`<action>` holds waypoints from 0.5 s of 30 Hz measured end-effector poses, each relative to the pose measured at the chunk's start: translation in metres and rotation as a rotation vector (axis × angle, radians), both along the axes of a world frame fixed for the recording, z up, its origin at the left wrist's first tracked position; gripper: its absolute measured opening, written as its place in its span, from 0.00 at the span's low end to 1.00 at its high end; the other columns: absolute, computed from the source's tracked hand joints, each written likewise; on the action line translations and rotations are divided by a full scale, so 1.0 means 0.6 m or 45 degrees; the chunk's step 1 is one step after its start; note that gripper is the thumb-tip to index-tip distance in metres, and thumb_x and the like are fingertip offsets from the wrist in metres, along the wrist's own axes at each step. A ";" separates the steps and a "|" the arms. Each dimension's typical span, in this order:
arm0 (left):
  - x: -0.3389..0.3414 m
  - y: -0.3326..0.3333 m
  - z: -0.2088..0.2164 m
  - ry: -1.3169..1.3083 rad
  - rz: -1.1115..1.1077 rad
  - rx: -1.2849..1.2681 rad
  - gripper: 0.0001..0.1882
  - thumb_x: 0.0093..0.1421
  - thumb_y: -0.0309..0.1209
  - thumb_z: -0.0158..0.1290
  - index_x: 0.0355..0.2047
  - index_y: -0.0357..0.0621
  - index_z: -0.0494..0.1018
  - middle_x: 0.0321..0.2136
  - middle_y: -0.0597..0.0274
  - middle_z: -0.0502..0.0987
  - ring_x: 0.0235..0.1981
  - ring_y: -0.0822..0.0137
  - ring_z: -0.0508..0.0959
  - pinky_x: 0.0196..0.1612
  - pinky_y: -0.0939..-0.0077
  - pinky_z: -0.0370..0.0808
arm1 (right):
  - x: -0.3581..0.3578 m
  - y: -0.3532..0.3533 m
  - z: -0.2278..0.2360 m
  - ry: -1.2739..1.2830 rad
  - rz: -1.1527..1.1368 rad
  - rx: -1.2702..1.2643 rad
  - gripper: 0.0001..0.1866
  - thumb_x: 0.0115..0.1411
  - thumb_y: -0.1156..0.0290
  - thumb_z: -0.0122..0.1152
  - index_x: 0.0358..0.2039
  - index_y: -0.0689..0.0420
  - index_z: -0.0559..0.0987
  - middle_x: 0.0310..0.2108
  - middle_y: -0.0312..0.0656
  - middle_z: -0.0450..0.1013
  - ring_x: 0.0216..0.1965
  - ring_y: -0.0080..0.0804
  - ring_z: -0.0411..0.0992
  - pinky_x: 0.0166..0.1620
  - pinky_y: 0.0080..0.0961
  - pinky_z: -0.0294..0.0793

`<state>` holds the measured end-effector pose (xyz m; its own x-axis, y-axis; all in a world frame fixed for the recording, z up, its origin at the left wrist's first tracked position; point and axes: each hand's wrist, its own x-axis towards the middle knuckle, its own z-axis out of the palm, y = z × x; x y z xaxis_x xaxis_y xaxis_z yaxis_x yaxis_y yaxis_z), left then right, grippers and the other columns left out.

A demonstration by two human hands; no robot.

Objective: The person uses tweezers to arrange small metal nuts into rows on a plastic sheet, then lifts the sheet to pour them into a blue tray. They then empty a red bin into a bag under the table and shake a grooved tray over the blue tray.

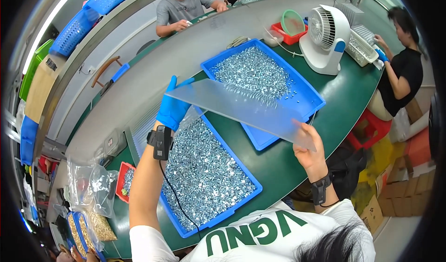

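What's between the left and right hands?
In the head view, a translucent panel spans from the blue-gloved left hand to the bare right hand.

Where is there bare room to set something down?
On the green tabletop, between the near tray and far tray, and between the far tray and white fan. The left end is crowded: plastic bag, red box.

Hands (174,106) (left gloved) apart, arms (147,183) forward

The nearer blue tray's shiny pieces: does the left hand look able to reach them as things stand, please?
Probably not without letting go: the left hand holds the translucent panel, though the shiny pieces lie mostly uncovered.
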<state>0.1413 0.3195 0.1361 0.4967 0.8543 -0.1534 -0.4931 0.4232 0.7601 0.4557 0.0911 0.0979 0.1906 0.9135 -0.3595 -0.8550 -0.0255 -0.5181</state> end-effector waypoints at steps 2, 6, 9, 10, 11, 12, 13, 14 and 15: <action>0.002 0.005 0.010 0.014 0.063 0.003 0.30 0.60 0.50 0.41 0.48 0.32 0.65 0.43 0.49 0.71 0.45 0.59 0.70 0.52 0.64 0.64 | -0.005 0.000 0.005 0.054 0.042 0.036 0.15 0.57 0.69 0.50 0.42 0.64 0.71 0.18 0.26 0.62 0.16 0.12 0.61 0.16 0.10 0.59; -0.007 0.003 0.017 0.024 0.040 0.093 0.30 0.61 0.50 0.41 0.48 0.32 0.65 0.44 0.49 0.70 0.46 0.59 0.69 0.53 0.64 0.64 | -0.029 0.000 0.017 0.088 -0.045 -0.068 0.15 0.57 0.69 0.51 0.42 0.63 0.72 0.17 0.26 0.61 0.14 0.12 0.59 0.13 0.08 0.54; -0.025 -0.020 0.021 0.078 0.080 0.056 0.28 0.61 0.48 0.41 0.49 0.34 0.65 0.44 0.52 0.71 0.46 0.60 0.70 0.52 0.66 0.64 | -0.039 -0.003 0.018 0.051 -0.013 -0.057 0.16 0.57 0.69 0.51 0.44 0.64 0.71 0.18 0.27 0.64 0.15 0.12 0.60 0.14 0.07 0.57; -0.030 -0.028 0.020 0.075 0.087 0.061 0.28 0.61 0.48 0.41 0.49 0.34 0.65 0.44 0.52 0.71 0.46 0.60 0.70 0.52 0.66 0.64 | -0.039 -0.006 0.021 0.048 -0.006 -0.052 0.16 0.57 0.69 0.51 0.44 0.64 0.71 0.18 0.27 0.64 0.15 0.12 0.60 0.14 0.07 0.57; -0.039 -0.036 0.017 0.057 0.066 0.076 0.27 0.61 0.46 0.42 0.49 0.35 0.65 0.44 0.53 0.71 0.45 0.61 0.70 0.52 0.67 0.64 | -0.040 -0.010 0.023 0.010 -0.010 -0.069 0.16 0.57 0.69 0.50 0.44 0.64 0.70 0.21 0.29 0.67 0.15 0.12 0.60 0.14 0.07 0.57; -0.050 -0.044 0.010 0.041 0.047 0.089 0.25 0.61 0.45 0.42 0.49 0.36 0.65 0.44 0.54 0.71 0.45 0.62 0.70 0.51 0.68 0.65 | -0.039 -0.012 0.022 -0.025 -0.011 -0.087 0.17 0.57 0.69 0.50 0.45 0.64 0.70 0.23 0.32 0.69 0.15 0.12 0.60 0.15 0.07 0.58; -0.063 -0.053 0.003 0.026 0.030 0.104 0.24 0.61 0.44 0.43 0.49 0.36 0.65 0.44 0.55 0.71 0.44 0.63 0.70 0.51 0.69 0.65 | -0.039 -0.013 0.021 -0.061 -0.012 -0.104 0.17 0.58 0.69 0.49 0.46 0.64 0.69 0.26 0.34 0.72 0.15 0.12 0.60 0.15 0.07 0.58; -0.081 -0.070 -0.004 0.025 0.042 0.111 0.24 0.61 0.44 0.43 0.49 0.36 0.65 0.44 0.55 0.71 0.44 0.63 0.70 0.51 0.69 0.65 | -0.040 -0.016 0.019 -0.062 0.000 -0.097 0.17 0.58 0.69 0.49 0.46 0.64 0.69 0.26 0.34 0.72 0.15 0.12 0.60 0.15 0.07 0.58; -0.103 -0.090 -0.011 0.106 0.080 0.195 0.23 0.61 0.42 0.43 0.49 0.36 0.65 0.43 0.56 0.72 0.43 0.65 0.71 0.49 0.71 0.66 | -0.039 -0.018 0.016 -0.150 0.068 -0.024 0.18 0.58 0.69 0.48 0.47 0.65 0.68 0.29 0.38 0.73 0.15 0.11 0.60 0.15 0.07 0.59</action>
